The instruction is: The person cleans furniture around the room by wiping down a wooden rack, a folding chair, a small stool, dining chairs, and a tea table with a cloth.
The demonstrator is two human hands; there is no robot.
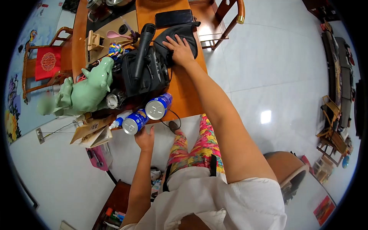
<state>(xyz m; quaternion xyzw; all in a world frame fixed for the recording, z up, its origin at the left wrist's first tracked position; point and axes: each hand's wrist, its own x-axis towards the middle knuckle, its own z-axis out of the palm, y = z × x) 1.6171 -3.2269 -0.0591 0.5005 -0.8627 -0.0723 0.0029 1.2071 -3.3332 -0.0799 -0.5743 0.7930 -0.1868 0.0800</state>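
My right hand point(179, 50) lies spread on a limp black cloth bag point(188, 32) at the table's edge, fingers stretched out. By the near edge, my left hand point(144, 138) is right beside a blue can point(135, 122), its thumb stretched up and apart; its other fingers are partly hidden behind the can. A second blue can point(158, 107) stands just beyond it. Left of the black bag, a black microphone point(145, 44) leans across a black boxy device point(153, 74) with a cable.
A green animal figurine point(90, 86) stands on the table point(188, 94), with a glass jar point(114, 100) close by. A phone point(174, 18) lies beyond the cloth bag. Paper packets point(92, 130) overhang the near left edge. A wooden chair point(214, 19) stands at the far right.
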